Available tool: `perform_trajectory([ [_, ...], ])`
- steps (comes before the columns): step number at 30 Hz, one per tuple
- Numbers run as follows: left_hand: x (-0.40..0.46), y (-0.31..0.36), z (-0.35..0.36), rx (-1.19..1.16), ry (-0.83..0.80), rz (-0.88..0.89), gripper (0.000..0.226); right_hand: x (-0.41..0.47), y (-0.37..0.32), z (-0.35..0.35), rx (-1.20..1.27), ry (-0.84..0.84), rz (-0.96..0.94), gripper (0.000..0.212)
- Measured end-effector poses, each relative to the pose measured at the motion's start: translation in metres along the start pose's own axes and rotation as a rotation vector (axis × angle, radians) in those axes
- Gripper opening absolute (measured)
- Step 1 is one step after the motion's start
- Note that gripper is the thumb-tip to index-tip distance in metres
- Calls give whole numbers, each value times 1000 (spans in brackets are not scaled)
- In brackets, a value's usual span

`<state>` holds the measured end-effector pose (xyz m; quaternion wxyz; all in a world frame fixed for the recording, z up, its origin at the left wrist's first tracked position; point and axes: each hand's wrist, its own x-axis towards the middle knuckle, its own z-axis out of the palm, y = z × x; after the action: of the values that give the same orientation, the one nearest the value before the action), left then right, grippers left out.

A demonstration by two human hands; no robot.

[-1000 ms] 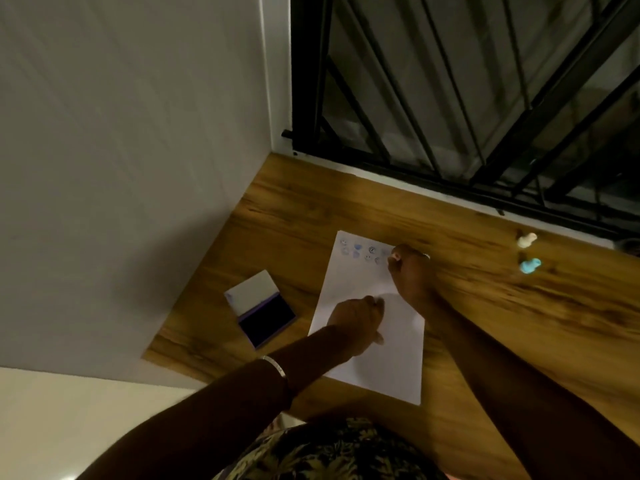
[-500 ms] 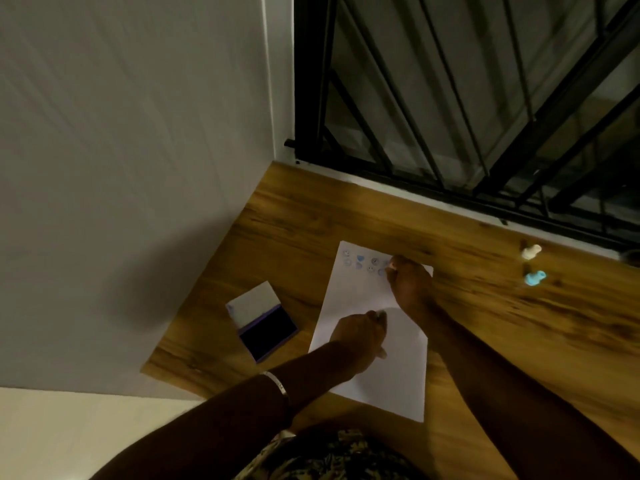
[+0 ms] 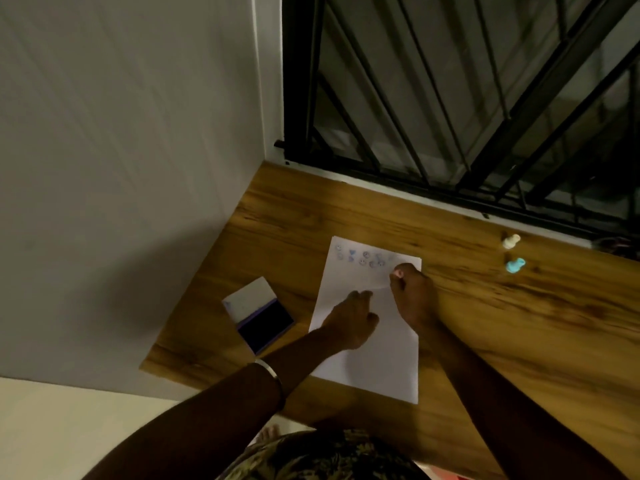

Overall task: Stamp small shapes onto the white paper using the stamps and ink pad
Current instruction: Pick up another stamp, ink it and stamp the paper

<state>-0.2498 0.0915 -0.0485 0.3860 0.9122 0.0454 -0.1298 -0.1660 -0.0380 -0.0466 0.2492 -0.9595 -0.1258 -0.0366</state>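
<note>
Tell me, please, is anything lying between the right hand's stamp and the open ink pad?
Only the left hand, resting on the white paper, sits between the right hand with its stamp and the ink pad; nothing else visible does.

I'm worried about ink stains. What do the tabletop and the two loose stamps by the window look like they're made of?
The tabletop looks like wood-grain laminate or sealed wood: brown streaked grain with a smooth, slightly shiny face. The white stamp and blue stamp look like moulded plastic, plain coloured and rounded, though they are too small to be sure.
</note>
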Motion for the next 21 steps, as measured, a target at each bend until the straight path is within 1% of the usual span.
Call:
perform_trajectory([
  [3,8,-8,-10,-284,51,-117,34,-13,-7,0,9,-24,6,23],
  [5,9,-7,-18,-593,82,-211,22,-22,-12,-1,37,-34,-4,22],
  [6,9,-6,-22,-733,93,-254,11,-26,-14,-1,51,-35,-15,21],
  [7,8,-4,-27,-827,105,-290,9,-29,-16,-1,62,-35,-28,20],
  [8,8,-4,-30,-890,108,-314,15,-33,-18,-2,69,-36,-43,20],
  [13,6,-1,-32,-1089,91,-351,16,-43,-29,-1,113,-39,-99,18],
  [18,4,5,-27,-1154,25,-335,20,-48,-35,-2,211,-3,-133,19],
  [21,2,6,-24,-1161,10,-368,22,-50,-36,-6,243,6,-156,19],
])
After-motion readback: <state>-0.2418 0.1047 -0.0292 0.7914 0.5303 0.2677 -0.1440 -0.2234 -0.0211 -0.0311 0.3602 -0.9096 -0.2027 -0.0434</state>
